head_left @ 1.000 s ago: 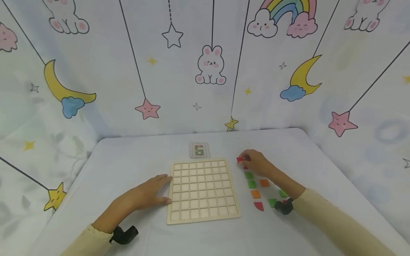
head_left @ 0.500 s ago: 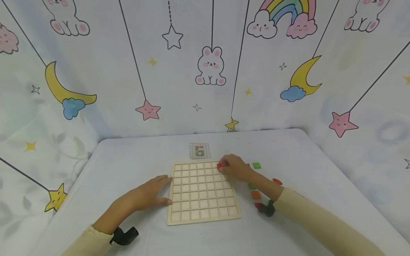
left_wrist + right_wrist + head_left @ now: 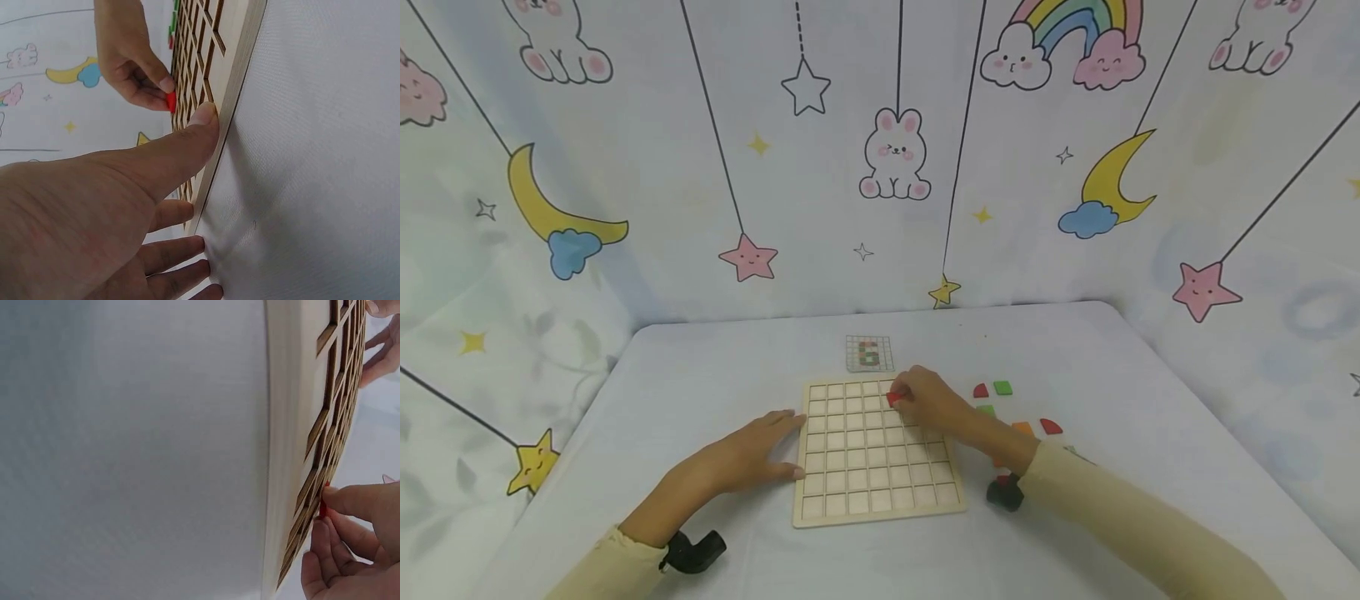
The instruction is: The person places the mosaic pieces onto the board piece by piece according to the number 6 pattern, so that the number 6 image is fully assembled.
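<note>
A square wooden grid board with bare cells lies on the white table. My right hand pinches a red tile between thumb and fingers, low over the board's upper right part. In the right wrist view the red tile stands on edge, right at the grid surface. My left hand rests at the board's left edge with fingers spread. The left wrist view shows its thumb on the board's rim, the other fingers reaching along the side.
Right of the board lie loose tiles: a red quarter-round tile, a green square tile, another red tile and an orange tile; the right forearm hides others. A small grid card with a coloured figure lies behind the board.
My right hand has carried the red tile leftward from the loose tiles to over the board's upper right cells. My left hand has stayed at the board's left edge.
</note>
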`<state>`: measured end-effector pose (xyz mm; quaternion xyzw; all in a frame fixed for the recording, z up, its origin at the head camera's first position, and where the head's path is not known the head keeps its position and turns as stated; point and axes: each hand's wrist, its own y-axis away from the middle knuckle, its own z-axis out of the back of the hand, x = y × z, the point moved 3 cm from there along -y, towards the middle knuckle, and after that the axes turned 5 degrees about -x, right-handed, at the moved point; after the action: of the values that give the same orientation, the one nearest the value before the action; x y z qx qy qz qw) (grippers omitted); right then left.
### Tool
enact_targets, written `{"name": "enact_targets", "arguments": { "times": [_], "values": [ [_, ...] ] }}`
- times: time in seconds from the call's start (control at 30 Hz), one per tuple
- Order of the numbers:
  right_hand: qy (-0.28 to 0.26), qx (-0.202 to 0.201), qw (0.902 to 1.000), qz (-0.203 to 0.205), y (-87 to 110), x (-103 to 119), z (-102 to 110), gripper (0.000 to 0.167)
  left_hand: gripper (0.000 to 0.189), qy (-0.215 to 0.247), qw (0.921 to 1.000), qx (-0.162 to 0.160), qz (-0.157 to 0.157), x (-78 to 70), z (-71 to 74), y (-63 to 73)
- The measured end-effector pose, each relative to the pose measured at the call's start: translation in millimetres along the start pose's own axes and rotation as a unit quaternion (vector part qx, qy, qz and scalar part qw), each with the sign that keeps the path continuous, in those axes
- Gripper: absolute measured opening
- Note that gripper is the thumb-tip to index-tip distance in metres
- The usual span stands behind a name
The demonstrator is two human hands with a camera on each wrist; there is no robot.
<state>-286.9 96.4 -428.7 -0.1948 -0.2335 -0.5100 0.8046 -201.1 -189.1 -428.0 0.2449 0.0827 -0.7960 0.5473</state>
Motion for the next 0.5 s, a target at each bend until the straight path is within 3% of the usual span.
{"name": "enact_targets", "arguments": {
  "times": [0.5],
  "values": [
    [0.002,-0.005,1.0,-0.008,-0.5,10.2,-4.4,0.013,0.087,-0.003,1.0,0.002,0.002,-0.1,-0.1,0.2]
  ]
}}
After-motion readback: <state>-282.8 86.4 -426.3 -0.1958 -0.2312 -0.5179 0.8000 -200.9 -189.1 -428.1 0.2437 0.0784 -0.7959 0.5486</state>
